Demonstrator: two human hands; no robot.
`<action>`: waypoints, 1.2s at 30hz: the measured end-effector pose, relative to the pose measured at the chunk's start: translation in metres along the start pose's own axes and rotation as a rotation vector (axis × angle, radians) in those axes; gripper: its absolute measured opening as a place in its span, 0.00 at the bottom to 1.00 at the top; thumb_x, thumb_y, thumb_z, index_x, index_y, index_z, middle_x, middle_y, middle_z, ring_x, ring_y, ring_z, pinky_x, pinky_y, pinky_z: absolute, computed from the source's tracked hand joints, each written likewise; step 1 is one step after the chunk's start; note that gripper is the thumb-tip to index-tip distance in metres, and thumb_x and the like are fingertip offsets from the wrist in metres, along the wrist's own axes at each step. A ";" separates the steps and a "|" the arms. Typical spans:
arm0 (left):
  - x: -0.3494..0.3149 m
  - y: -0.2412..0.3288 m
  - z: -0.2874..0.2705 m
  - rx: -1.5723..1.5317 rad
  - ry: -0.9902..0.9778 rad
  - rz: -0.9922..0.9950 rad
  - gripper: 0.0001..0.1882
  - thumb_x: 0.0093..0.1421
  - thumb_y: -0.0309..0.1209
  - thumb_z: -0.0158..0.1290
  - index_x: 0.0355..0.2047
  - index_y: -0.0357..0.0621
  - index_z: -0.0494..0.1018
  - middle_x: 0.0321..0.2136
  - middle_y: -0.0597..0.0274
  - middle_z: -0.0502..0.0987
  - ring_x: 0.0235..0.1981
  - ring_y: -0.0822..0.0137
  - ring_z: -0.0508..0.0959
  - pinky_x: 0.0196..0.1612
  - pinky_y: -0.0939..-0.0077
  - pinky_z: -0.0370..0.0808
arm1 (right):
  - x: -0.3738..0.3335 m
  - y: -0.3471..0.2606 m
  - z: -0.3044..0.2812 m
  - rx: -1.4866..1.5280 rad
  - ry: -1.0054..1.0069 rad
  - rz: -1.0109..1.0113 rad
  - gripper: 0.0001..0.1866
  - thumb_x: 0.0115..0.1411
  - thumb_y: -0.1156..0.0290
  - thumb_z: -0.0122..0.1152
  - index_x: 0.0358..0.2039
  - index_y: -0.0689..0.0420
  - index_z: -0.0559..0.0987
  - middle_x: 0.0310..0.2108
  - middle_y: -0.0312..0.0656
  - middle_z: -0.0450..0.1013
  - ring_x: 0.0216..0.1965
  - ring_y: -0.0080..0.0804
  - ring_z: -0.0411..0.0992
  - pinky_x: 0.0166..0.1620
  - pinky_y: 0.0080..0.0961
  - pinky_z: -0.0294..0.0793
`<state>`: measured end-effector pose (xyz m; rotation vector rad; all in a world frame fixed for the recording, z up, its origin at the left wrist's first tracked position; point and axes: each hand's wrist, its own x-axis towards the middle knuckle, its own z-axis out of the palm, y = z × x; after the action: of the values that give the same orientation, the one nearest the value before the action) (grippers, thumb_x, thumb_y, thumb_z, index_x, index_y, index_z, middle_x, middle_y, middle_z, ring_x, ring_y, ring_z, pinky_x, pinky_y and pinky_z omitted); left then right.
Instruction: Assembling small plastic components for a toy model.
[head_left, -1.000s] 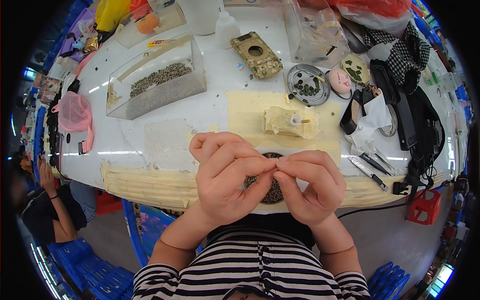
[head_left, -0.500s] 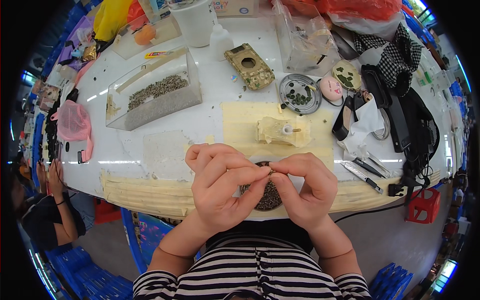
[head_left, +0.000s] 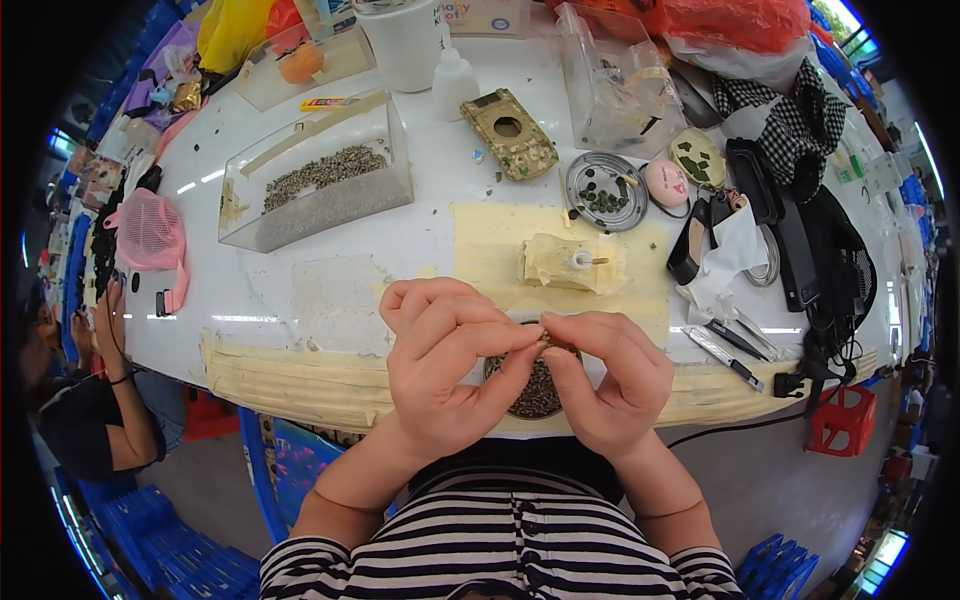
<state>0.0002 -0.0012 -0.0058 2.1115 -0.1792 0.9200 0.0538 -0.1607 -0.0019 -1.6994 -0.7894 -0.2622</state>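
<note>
My left hand (head_left: 450, 365) and my right hand (head_left: 612, 370) meet fingertip to fingertip over a round dish (head_left: 533, 388) full of small dark pieces. Both hands pinch with thumb and index finger. Whatever lies between the fingertips is too small to name. Just beyond stands a block wrapped in yellowish tape (head_left: 545, 262), with a white nozzle-like piece and a thin brown stick on top. Farther off, a camouflage-painted model tank hull (head_left: 510, 135) with a round hole rests on the table.
A clear box (head_left: 325, 200) of small grey-brown pieces stands at left. A metal dish (head_left: 605, 192) holds dark green bits. Utility knife (head_left: 724, 360) and tweezers (head_left: 755, 330) lie at right, near black straps (head_left: 840, 260). A white squeeze bottle (head_left: 455, 85) stands at the back; another person (head_left: 110, 420) sits far left.
The view has shifted slightly, so the table things appear a little to the right. My hands stay together over the dish, the fingertips changing only slightly.
</note>
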 end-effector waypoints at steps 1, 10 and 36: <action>0.000 0.000 0.000 0.002 0.006 0.014 0.13 0.44 0.24 0.68 0.32 0.51 0.82 0.29 0.73 0.77 0.35 0.66 0.74 0.45 0.66 0.57 | 0.001 0.001 0.000 0.018 -0.012 0.018 0.12 0.52 0.80 0.72 0.38 0.63 0.84 0.31 0.44 0.80 0.29 0.32 0.78 0.32 0.22 0.77; 0.000 0.001 0.001 0.069 -0.004 0.034 0.14 0.43 0.24 0.68 0.32 0.50 0.82 0.28 0.73 0.76 0.35 0.66 0.74 0.45 0.65 0.56 | -0.002 0.003 0.001 0.005 0.027 -0.028 0.11 0.51 0.82 0.72 0.37 0.62 0.84 0.31 0.44 0.80 0.29 0.31 0.79 0.32 0.22 0.78; 0.001 0.003 -0.001 0.062 -0.031 0.013 0.12 0.44 0.25 0.68 0.30 0.50 0.82 0.29 0.73 0.77 0.36 0.67 0.74 0.48 0.65 0.56 | -0.001 0.001 0.003 -0.058 0.033 -0.109 0.14 0.50 0.83 0.72 0.38 0.62 0.84 0.30 0.43 0.79 0.29 0.33 0.78 0.31 0.22 0.77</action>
<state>-0.0007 -0.0023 -0.0035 2.1853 -0.1825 0.9110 0.0527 -0.1582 -0.0045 -1.7042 -0.8580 -0.3905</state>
